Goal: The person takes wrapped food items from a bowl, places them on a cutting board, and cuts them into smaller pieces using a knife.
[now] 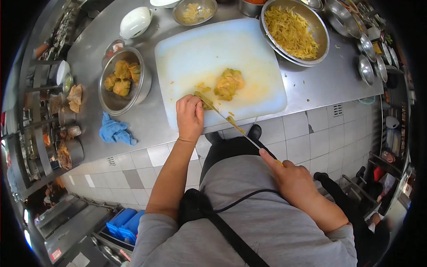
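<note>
My right hand [291, 178] is wrapped round the handle of a long knife [227, 119], index finger stretched along it. The blade slants up and left across the near edge of the white cutting board [187, 58]. My left hand [190, 115] has its fingers curled against a piece of yellow-green pickled vegetable [207, 105] beside the blade's tip; the fingers partly hide it. Thin slices [202, 87] lie just beyond that hand. A larger knobbly pickled vegetable lump [229, 84] rests on the board, apart from both hands. Some scraps cling to the blade.
Left of the board stand a metal bowl [141, 95] of similar lumps and a crumpled blue cloth [116, 130]. A big bowl of yellow shreds [291, 33] sits at the back right. Behind are a white bowl [134, 22] and a bowl of chopped pieces [194, 13].
</note>
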Available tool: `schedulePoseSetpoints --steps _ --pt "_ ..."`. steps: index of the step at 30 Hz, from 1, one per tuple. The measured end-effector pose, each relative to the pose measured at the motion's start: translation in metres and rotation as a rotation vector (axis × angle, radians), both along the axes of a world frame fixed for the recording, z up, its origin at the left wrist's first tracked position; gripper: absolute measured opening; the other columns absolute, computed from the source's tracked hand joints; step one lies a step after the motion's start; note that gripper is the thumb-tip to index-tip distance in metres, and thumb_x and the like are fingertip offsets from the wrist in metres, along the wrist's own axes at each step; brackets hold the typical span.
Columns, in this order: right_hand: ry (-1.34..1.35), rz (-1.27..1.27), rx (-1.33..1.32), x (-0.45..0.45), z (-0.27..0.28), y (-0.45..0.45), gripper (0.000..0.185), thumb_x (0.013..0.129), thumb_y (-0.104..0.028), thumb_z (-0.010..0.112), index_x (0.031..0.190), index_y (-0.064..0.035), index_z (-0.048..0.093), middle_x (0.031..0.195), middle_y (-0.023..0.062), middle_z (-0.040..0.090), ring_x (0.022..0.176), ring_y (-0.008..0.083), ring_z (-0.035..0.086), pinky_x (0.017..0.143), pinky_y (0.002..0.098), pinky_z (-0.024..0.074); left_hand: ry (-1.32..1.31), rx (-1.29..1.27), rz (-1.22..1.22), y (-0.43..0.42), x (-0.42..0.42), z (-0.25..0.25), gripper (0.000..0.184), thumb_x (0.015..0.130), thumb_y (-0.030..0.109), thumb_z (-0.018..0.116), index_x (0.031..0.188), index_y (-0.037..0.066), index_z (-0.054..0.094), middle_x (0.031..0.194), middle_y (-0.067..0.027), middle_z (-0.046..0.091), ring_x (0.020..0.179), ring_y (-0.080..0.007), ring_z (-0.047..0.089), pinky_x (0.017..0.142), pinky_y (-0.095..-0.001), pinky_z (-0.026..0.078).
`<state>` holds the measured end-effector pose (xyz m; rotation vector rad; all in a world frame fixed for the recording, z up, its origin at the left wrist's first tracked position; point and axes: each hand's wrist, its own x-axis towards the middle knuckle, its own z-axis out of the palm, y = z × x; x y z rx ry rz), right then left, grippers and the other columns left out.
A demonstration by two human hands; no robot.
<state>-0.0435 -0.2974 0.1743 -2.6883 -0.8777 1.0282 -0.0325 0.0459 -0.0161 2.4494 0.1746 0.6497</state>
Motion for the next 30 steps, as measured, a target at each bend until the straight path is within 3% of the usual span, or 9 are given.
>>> schedulePoseSetpoints --steps 6,8,12,14,17,21,23,25,30 --pt "-0.061 -0.021 0.099 0.019 -0.082 0.06 0.091 0.093 -0.005 0.062 0.17 -0.0431 0.03 0.083 0.0157 0.067 0.064 0.0347 0.07 0.061 0.0475 0.0577 -0.021 0.022 -0.005 -0.001 0.001 0.002 0.01 0.1 0.006 0.065 0.109 0.004 0.067 0.115 -0.0169 0.065 0.107 -0.0371 0.06 0.096 -0.0445 0.05" --pt "-0.143 -0.038 0.253 0.032 -0.106 0.088 0.091 0.093 -0.004 0.061 0.17 -0.0421 0.03 0.084 0.0161 0.068 0.066 0.0351 0.071 0.062 0.0464 0.0582 -0.022 0.008 -0.017 0.0 0.002 0.005 0.009 0.1 0.006 0.065 0.109 0.003 0.067 0.114 -0.0172 0.065 0.107 -0.0373 0.06 0.096 -0.0449 0.05" --pt "-0.16 -0.018 0.284 0.038 -0.085 0.08 0.091 0.093 -0.004 0.061 0.17 -0.0408 0.03 0.083 0.0147 0.068 0.065 0.0342 0.071 0.061 0.0465 0.0579 -0.014 -0.02 0.031 -0.002 0.003 0.001 0.008 0.101 0.006 0.065 0.108 0.003 0.066 0.114 -0.0174 0.064 0.107 -0.0378 0.061 0.096 -0.0456 0.05" --pt "-0.122 0.025 0.15 0.03 -0.05 0.057 0.083 0.096 -0.008 0.063 0.169 -0.0378 0.035 0.082 0.0164 0.066 0.063 0.0367 0.068 0.057 0.0479 0.0571 -0.013 -0.065 0.034 -0.002 -0.001 -0.002 0.007 0.102 0.007 0.064 0.108 0.002 0.065 0.113 -0.0173 0.063 0.108 -0.038 0.06 0.096 -0.0458 0.05" --pt "-0.058 0.048 0.097 0.017 -0.009 0.029 0.091 0.093 -0.006 0.062 0.17 -0.0404 0.03 0.081 0.0137 0.066 0.059 0.0342 0.068 0.059 0.0477 0.0577 -0.029 -0.038 0.023 0.0 -0.001 -0.004 0.015 0.098 0.006 0.07 0.113 0.005 0.067 0.116 -0.016 0.063 0.11 -0.0376 0.06 0.096 -0.0456 0.052" --pt "-0.028 0.025 0.081 0.012 -0.016 0.023 0.09 0.093 -0.006 0.062 0.17 -0.0404 0.031 0.081 0.0139 0.066 0.061 0.0345 0.069 0.059 0.0474 0.058 -0.007 -0.024 0.021 0.001 -0.001 -0.003 0.016 0.098 0.006 0.07 0.113 0.006 0.067 0.116 -0.016 0.063 0.109 -0.0375 0.06 0.095 -0.0457 0.052" --pt "-0.064 0.005 0.138 0.016 -0.047 0.04 0.081 0.098 -0.008 0.061 0.168 -0.04 0.035 0.081 0.0159 0.066 0.064 0.0376 0.069 0.062 0.0497 0.0584 -0.015 -0.025 0.013 0.0 0.0 -0.003 0.015 0.098 0.006 0.07 0.113 0.006 0.068 0.116 -0.016 0.063 0.108 -0.0375 0.06 0.096 -0.046 0.051" --pt "-0.147 -0.012 0.197 0.025 -0.1 0.071 0.086 0.097 -0.006 0.061 0.17 -0.0382 0.031 0.081 0.017 0.068 0.064 0.035 0.069 0.06 0.0477 0.0588 -0.006 -0.017 0.007 0.0 0.0 -0.002 0.015 0.098 0.007 0.07 0.112 0.006 0.068 0.116 -0.016 0.063 0.109 -0.0377 0.06 0.096 -0.0462 0.051" --pt "-0.085 0.016 0.179 0.05 -0.101 0.109 0.088 0.097 -0.007 0.061 0.172 -0.038 0.025 0.082 0.018 0.069 0.065 0.0332 0.071 0.059 0.047 0.0593 -0.009 -0.024 0.017 -0.001 0.002 -0.002 0.014 0.099 0.009 0.07 0.112 0.007 0.068 0.117 -0.0162 0.064 0.109 -0.0384 0.06 0.096 -0.047 0.051"
